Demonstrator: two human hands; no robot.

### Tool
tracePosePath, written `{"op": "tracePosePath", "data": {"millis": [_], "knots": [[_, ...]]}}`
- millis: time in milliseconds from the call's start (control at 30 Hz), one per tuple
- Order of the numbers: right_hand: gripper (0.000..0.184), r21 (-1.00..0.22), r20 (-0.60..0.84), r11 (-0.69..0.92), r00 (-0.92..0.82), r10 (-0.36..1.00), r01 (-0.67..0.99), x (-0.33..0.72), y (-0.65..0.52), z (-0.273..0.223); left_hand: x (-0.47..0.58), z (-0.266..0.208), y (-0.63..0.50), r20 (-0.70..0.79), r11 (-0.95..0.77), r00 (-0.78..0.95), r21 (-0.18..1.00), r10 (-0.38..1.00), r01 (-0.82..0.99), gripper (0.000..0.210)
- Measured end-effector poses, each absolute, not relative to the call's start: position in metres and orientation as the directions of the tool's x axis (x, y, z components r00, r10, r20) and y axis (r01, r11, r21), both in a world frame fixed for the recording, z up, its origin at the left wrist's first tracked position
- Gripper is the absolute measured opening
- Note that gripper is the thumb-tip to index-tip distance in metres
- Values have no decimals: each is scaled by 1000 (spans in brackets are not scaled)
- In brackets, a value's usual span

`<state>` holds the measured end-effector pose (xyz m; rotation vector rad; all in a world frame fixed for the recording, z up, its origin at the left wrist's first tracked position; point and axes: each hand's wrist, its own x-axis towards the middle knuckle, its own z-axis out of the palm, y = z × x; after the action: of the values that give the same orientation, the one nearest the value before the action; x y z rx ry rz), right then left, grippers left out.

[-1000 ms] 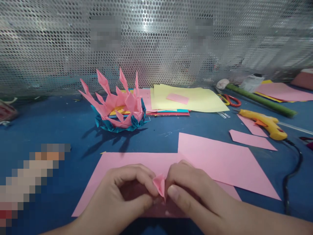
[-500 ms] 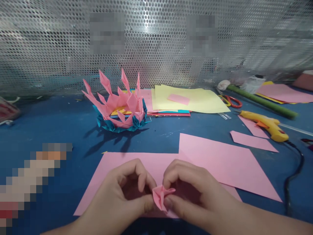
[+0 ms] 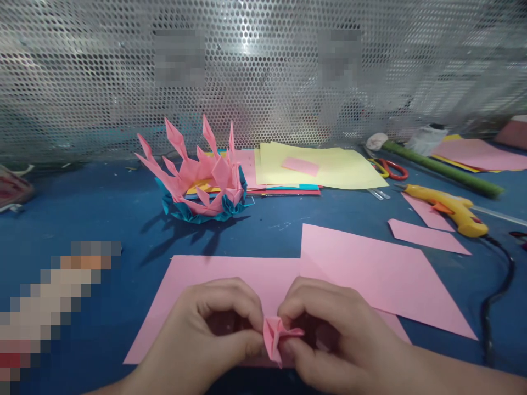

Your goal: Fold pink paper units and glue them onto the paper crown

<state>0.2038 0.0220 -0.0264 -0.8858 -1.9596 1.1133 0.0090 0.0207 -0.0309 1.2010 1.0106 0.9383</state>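
Note:
A small folded piece of pink paper (image 3: 272, 337) is pinched between both hands, low in the middle of the view. My left hand (image 3: 218, 326) grips its left edge between thumb and fingers. On the other side, my right hand (image 3: 333, 332) pinches it near a thin flap that points right. Beneath the hands lies a flat pink sheet (image 3: 164, 307), overlapped on the right by another pink sheet (image 3: 366, 274). Farther back stands a crown of folded pink paper (image 3: 220, 173) with pointed spikes and a crinkled blue base (image 3: 197, 215).
A yellow glue gun (image 3: 448, 208) with a black cord lies at right by pink strips (image 3: 428, 236). Behind are red-handled scissors (image 3: 393, 170), a green stick (image 3: 444, 167) and stacked coloured paper (image 3: 329, 164). A perforated metal panel (image 3: 263, 71) closes the back. A blurred-out area covers the lower left.
The folded pink paper has moved slightly right and down and turned a little, its flap now reaching farther right. Both hands have shifted slightly, the left fingers closing nearer the thumb.

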Motion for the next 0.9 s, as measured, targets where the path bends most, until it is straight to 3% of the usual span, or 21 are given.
{"op": "tracePosePath", "data": {"millis": [167, 333, 667, 900], "knots": [[14, -818, 317, 495, -487, 814, 294, 205, 22, -26, 9, -28, 23, -30, 19, 274, 999, 961, 43, 24], [10, -765, 387, 538, -416, 823, 354, 202, 20, -25, 9, -27, 23, -71, 28, 310, 989, 948, 143, 25], [9, -822, 248, 373, -319, 915, 430, 196, 22, -26, 10, -25, 19, -122, 1, 368, 950, 922, 312, 21], [6, -851, 190, 331, -350, 917, 407, 198, 19, -31, 16, -25, 19, -193, 100, 328, 955, 925, 279, 17]]}}
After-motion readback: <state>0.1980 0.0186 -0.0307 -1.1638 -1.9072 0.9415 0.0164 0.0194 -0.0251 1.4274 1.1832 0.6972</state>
